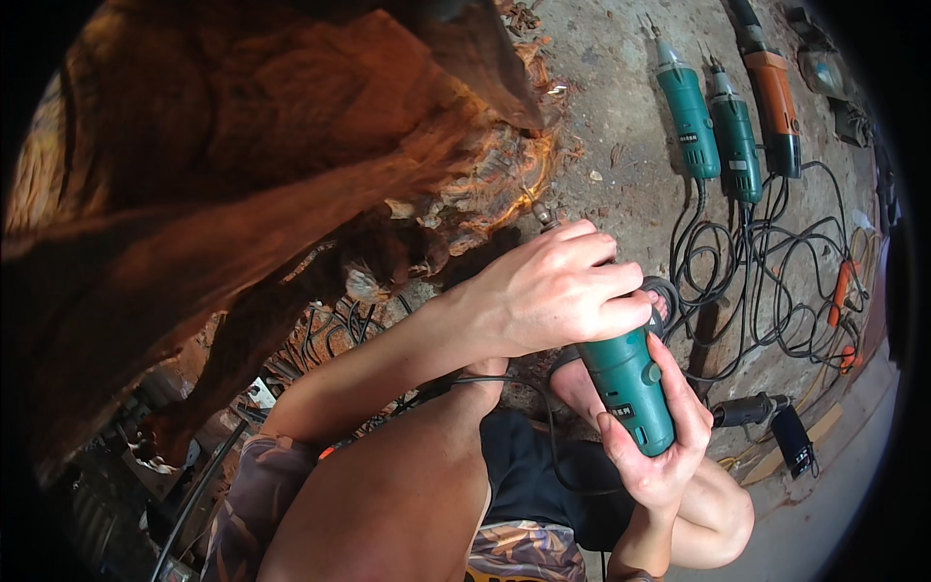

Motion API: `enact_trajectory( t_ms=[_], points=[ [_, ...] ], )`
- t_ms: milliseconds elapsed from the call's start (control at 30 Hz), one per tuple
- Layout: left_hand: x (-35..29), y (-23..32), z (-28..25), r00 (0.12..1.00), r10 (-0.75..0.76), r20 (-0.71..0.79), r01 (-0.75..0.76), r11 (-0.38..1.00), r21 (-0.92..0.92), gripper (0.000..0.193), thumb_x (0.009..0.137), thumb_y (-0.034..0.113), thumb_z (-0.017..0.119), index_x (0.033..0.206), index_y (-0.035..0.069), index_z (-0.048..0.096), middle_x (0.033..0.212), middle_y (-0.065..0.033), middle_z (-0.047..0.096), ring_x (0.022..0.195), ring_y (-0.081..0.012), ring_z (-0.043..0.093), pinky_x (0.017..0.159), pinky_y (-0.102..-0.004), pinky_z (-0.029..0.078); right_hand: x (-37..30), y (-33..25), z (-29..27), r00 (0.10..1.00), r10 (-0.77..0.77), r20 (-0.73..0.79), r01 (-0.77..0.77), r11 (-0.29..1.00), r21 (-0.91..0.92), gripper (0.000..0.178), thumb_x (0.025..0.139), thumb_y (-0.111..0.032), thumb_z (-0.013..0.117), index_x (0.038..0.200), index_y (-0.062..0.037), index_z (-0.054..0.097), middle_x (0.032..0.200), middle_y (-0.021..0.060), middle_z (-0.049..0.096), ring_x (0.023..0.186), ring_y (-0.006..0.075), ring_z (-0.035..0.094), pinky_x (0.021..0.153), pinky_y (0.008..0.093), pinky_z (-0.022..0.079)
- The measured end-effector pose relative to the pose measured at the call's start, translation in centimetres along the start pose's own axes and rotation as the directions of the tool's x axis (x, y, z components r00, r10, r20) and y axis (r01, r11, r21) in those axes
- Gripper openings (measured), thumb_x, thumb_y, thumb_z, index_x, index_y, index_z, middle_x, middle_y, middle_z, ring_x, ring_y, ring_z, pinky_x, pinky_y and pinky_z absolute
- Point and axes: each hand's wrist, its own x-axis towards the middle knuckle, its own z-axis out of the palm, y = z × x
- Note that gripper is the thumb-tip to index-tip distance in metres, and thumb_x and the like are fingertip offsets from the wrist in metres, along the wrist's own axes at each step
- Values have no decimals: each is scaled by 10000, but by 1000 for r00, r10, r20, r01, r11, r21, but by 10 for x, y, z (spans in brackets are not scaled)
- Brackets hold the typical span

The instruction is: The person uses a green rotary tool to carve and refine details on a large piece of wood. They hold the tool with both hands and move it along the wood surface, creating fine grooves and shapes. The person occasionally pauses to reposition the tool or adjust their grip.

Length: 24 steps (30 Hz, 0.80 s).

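Note:
A green electric die grinder (628, 388) is held between my two hands, its nose pointing up and left. Wrapped over its front end is my left hand (558, 291), fingers closed round the neck. My right hand (669, 441) cradles the rear of the body from below and right, thumb and fingers curled round it. The thin bit (539, 208) reaches the lit edge of a large reddish-brown wood carving (262, 165). Whether the tip touches the wood, I cannot tell.
Two more green grinders (690, 121) and an orange power tool (773, 102) lie on the dusty concrete floor (611, 107) at upper right, with tangled black cords (756, 281). A dark tool (745, 411) and a phone-like slab (793, 441) lie lower right. Wood chips litter the floor beside the carving.

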Motion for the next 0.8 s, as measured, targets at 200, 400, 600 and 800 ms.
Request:
enact_trajectory(
  t_ms=[200, 400, 600, 800],
  points=[
    [-3, 0, 1, 1000, -2, -8, 2, 1000, 10, 234, 737, 157, 701, 961, 96, 671, 947, -14, 635, 841, -188, 622, 754, -331, 518, 0, -3, 1, 1000, 3, 7, -3, 1000, -2, 673, 729, -97, 833, 1339, 96, 625, 1117, 249, 729, 981, 269, 737, 893, 356, 562],
    [-1, -3, -3, 1000, 2, -6, -2, 1000, 12, 236, 738, 154, 703, 965, 103, 667, 954, -15, 637, 857, -192, 628, 759, -332, 519, 1, -2, 4, 1000, -23, -12, 22, 1000, -4, 678, 735, -98, 835, 1347, 98, 620, 1113, 247, 729, 980, 265, 735, 890, 354, 562],
    [-5, -4, -2, 1000, -5, -16, 5, 1000, 1, 233, 740, 156, 703, 964, 107, 664, 958, -16, 637, 864, -193, 629, 761, -334, 517, 4, -5, 5, 1000, -4, -4, 4, 1000, -7, 680, 730, -94, 834, 1346, 98, 621, 1103, 241, 730, 970, 253, 733, 883, 345, 560],
    [-4, -3, -2, 1000, -10, -6, 10, 1000, 15, 227, 740, 157, 699, 959, 106, 666, 945, -10, 632, 842, -191, 622, 752, -330, 515, 4, -6, 3, 1000, 12, 6, -12, 1000, -7, 682, 722, -92, 829, 1344, 98, 624, 1076, 230, 733, 944, 247, 732, 867, 340, 560]
  ],
)
